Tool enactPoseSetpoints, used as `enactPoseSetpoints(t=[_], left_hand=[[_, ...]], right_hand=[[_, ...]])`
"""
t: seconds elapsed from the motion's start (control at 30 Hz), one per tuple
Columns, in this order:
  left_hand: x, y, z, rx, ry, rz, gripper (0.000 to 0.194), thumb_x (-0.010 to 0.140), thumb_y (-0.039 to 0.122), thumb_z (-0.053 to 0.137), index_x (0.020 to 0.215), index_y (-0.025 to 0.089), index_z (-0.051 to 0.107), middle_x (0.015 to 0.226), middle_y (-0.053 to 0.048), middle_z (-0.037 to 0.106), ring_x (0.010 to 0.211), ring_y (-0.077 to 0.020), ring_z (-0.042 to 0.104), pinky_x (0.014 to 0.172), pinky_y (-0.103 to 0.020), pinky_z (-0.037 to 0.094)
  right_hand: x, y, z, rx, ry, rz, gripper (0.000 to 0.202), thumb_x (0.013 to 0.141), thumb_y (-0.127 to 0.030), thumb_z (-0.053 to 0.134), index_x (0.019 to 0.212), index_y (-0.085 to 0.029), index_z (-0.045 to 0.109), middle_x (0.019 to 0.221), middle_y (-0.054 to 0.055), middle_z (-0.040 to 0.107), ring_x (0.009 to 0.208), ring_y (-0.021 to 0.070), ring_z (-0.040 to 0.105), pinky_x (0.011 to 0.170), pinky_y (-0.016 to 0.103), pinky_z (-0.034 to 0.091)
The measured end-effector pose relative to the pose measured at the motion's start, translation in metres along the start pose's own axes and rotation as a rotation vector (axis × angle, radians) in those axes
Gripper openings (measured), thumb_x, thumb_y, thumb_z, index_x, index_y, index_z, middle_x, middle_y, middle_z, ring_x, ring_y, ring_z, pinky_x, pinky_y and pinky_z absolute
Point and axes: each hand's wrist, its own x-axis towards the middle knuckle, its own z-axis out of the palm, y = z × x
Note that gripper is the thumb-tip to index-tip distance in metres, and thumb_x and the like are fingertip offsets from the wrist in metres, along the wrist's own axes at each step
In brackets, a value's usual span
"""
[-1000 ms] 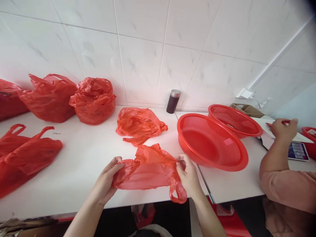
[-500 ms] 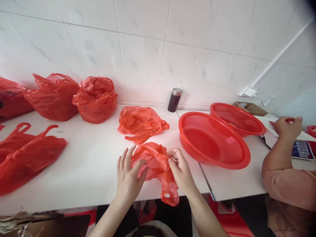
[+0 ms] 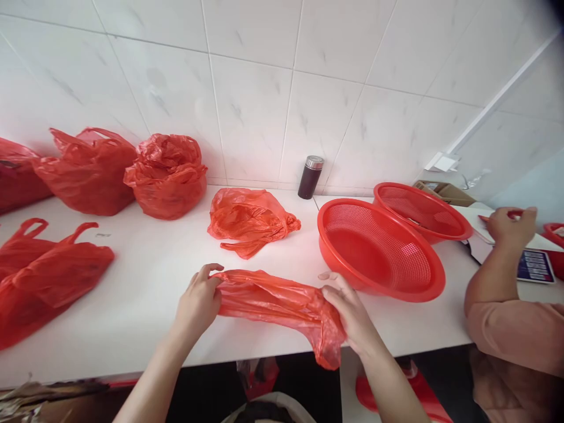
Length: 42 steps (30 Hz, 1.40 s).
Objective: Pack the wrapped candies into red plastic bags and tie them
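A thin red plastic bag [image 3: 273, 299] is stretched sideways between my hands, just above the table's front edge. My left hand [image 3: 200, 298] pinches its left end. My right hand [image 3: 346, 305] grips the bunched right end, and a crumpled part hangs below that hand. Just beyond lies another red plastic bag [image 3: 253, 217], slack and crumpled on the white table [image 3: 145, 317]. To the right of my right hand is a red plastic colander basket [image 3: 365, 252] with nothing in it.
A second red basket [image 3: 423, 208] overlaps the first one's far side. A dark flask [image 3: 310, 177] stands by the tiled wall. Filled red bags [image 3: 167, 182] line the left, with a tied-handle bag [image 3: 57, 270] nearer. At right, a co-worker's arm [image 3: 497, 270] reaches over a scale [image 3: 535, 265].
My left hand was apart from the bag with its fingers spread; now it has hold of an end. My hands have moved away from each other, pulling the bag out lengthwise.
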Motion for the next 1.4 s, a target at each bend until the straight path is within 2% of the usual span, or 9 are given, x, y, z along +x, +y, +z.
enactPoseSetpoints(t=[0.13,0.23,0.37,0.5,0.67,0.83,0.97,1.13,1.4], left_hand=[[-0.014,0.008,-0.02,-0.129,-0.128,0.016,0.026,0.077,0.006,0.035,0.073,0.02,0.056,0.145,-0.003,0.048,0.1,-0.0199,0.065,0.067,-0.027,0.049],[-0.022,0.025,-0.027,-0.267,-0.175,0.042,0.028,0.075,0.008,0.036,0.083,0.019,0.06,0.136,-0.005,0.055,0.089,-0.0167,0.065,0.069,-0.025,0.048],[-0.028,0.034,-0.042,-0.408,-0.31,0.016,0.023,0.079,0.017,0.043,0.077,0.019,0.066,0.083,-0.003,0.069,0.065,-0.0164,0.06,0.058,-0.024,0.046],[-0.036,0.013,-0.054,-0.741,-0.565,0.02,0.029,0.082,0.025,0.055,0.101,0.023,0.077,0.101,-0.004,0.074,0.083,-0.0202,0.067,0.071,-0.024,0.051],[-0.038,-0.015,-0.036,-1.246,-0.333,-0.348,0.043,0.082,0.041,0.065,0.119,0.022,0.071,0.118,-0.01,0.071,0.098,-0.0258,0.069,0.08,-0.03,0.055],[-0.029,-0.008,-0.025,-1.242,-0.293,-0.365,0.056,0.082,0.044,0.066,0.136,0.028,0.058,0.146,-0.006,0.053,0.127,-0.0292,0.054,0.101,-0.035,0.048],[-0.029,-0.004,-0.027,-1.147,-0.313,-0.319,0.055,0.083,0.048,0.064,0.134,0.029,0.059,0.149,-0.002,0.048,0.138,-0.0285,0.041,0.111,-0.037,0.038],[-0.036,-0.013,-0.008,-1.194,-0.344,-0.397,0.056,0.083,0.049,0.063,0.135,0.028,0.059,0.148,-0.004,0.049,0.136,-0.032,0.044,0.113,-0.046,0.034],[-0.04,-0.016,0.011,-1.143,-0.311,-0.439,0.057,0.081,0.051,0.063,0.133,0.027,0.06,0.146,-0.002,0.052,0.136,-0.0324,0.043,0.111,-0.047,0.037]], right_hand=[[-0.015,-0.033,0.001,-0.512,0.259,-0.469,0.015,0.091,-0.027,0.055,0.103,-0.023,0.061,0.109,0.007,0.063,0.105,0.0213,0.059,0.093,0.034,0.046],[-0.032,-0.054,0.031,-0.556,0.068,-0.662,0.02,0.093,-0.018,0.051,0.109,-0.025,0.062,0.106,0.006,0.066,0.098,0.0177,0.063,0.085,0.029,0.05],[-0.019,-0.045,0.058,-0.848,-0.444,-0.563,0.034,0.093,-0.01,0.044,0.115,-0.024,0.065,0.103,0.005,0.07,0.093,0.0171,0.066,0.082,0.028,0.052],[0.013,-0.016,0.036,-1.234,-0.585,-0.382,0.049,0.08,-0.014,0.06,0.128,-0.025,0.061,0.127,0.01,0.063,0.117,0.0297,0.058,0.101,0.046,0.043],[0.02,-0.008,0.01,-1.259,-0.648,-0.032,0.083,0.072,-0.022,0.068,0.148,-0.036,0.039,0.153,0.007,0.04,0.132,0.0355,0.045,0.103,0.05,0.043],[0.006,-0.04,0.009,-0.965,-0.692,-0.097,0.063,0.08,-0.031,0.067,0.141,-0.035,0.05,0.15,0.0,0.045,0.137,0.0269,0.042,0.112,0.043,0.037],[-0.001,-0.072,-0.024,-0.663,-0.495,-0.368,0.037,0.09,-0.039,0.06,0.127,-0.033,0.061,0.131,0.001,0.063,0.121,0.0185,0.058,0.105,0.034,0.046],[-0.001,-0.068,-0.103,-1.076,0.121,-0.298,0.05,0.083,-0.047,0.066,0.13,-0.034,0.059,0.147,0.006,0.047,0.137,0.0328,0.04,0.109,0.057,0.036],[-0.004,-0.043,-0.137,-1.056,0.092,-0.201,0.044,0.085,-0.048,0.062,0.127,-0.035,0.062,0.143,0.004,0.052,0.133,0.0288,0.046,0.108,0.051,0.039]])
